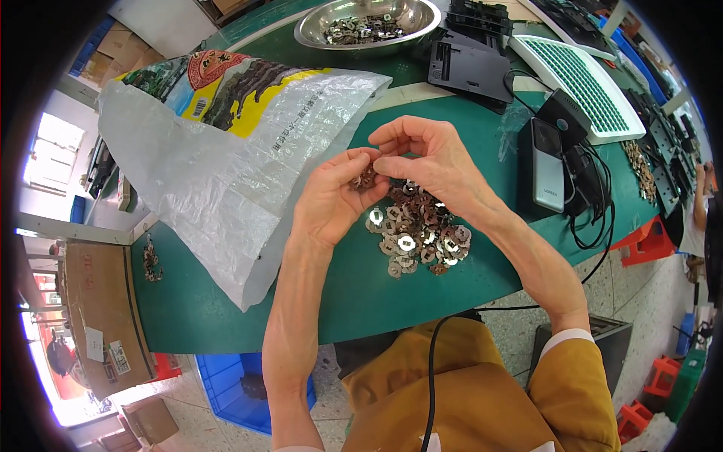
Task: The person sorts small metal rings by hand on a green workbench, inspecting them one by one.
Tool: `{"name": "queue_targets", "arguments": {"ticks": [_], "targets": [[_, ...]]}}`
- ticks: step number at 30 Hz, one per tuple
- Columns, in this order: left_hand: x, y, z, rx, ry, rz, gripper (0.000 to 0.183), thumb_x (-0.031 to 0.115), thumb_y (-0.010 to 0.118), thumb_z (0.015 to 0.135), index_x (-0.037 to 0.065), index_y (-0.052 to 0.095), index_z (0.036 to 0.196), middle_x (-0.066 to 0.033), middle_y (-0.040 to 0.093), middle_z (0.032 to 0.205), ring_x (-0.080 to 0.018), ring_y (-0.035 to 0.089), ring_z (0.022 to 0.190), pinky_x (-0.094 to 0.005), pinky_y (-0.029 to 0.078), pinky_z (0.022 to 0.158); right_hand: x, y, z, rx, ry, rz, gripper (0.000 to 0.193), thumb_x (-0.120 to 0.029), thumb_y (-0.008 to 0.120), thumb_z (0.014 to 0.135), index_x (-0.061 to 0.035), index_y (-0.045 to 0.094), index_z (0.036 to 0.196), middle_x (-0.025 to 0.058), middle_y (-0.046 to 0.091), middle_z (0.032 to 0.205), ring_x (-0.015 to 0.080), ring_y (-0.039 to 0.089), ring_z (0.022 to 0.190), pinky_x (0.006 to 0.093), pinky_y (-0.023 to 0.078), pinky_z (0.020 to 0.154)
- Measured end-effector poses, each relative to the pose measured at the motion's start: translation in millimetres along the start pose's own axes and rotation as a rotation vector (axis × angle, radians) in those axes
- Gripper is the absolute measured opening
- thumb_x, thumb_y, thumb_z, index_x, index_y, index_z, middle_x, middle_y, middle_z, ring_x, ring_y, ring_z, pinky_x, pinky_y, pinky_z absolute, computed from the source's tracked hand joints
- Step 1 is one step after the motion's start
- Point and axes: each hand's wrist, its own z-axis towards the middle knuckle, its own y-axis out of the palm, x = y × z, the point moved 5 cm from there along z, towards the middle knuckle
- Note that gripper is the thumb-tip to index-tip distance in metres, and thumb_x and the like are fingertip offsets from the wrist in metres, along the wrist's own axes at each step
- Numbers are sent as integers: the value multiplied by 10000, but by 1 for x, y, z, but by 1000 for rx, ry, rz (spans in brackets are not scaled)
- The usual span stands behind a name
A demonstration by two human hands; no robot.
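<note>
Above the green tabletop [361, 294], my two hands meet in front of me. My left hand [331, 197] is cupped, with its fingers curled around several small coppery-brown metal pieces [364, 179]. The thumb and fingers of my right hand [437, 162] pinch together at the left fingertips; whatever lies between them is hidden. Just below and to the right of the hands is a loose pile of small slotted metal discs [422, 237], some shiny silver, others brown. My right wrist passes over the pile's upper right side.
A crumpled white plastic sack [218, 188] covers the table's left. At the back are a steel bowl [305, 36] of metal pieces and black plastic parts [471, 71]. To the right stand a grey power bank [547, 166] with cables and a white tray with green grid [527, 47].
</note>
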Motion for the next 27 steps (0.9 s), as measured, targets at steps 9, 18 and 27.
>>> {"name": "queue_targets", "arguments": {"ticks": [9, 18, 27], "targets": [[9, 2, -2, 9, 53, -34, 203, 55, 531, 869, -61, 529, 1035, -120, 570, 936, -185, 591, 825, -272, 538, 732, 0, -6, 2, 85, -34, -112, 179, -24, 611, 711, 33, 619, 881, 87, 643, 779, 143, 613, 723, 261, 496, 653], [33, -19, -7, 122, 223, -135, 192, 14, 517, 866, -55, 522, 1045, -132, 550, 941, -184, 567, 820, -271, 522, 734, 7, 25, -12, -108, -370, -872, 206, -64, 658, 672, -33, 624, 874, 86, 544, 875, 271, 505, 842, 373, 439, 724], [31, -12, -9, 146, 207, -94, 141, 31, 551, 847, -31, 553, 974, -107, 566, 881, -163, 557, 782, -261, 509, 713, 10, 25, -11, -218, -361, -881, 132, -29, 623, 692, -26, 626, 824, 88, 536, 813, 272, 537, 788, 368, 442, 664]]}}
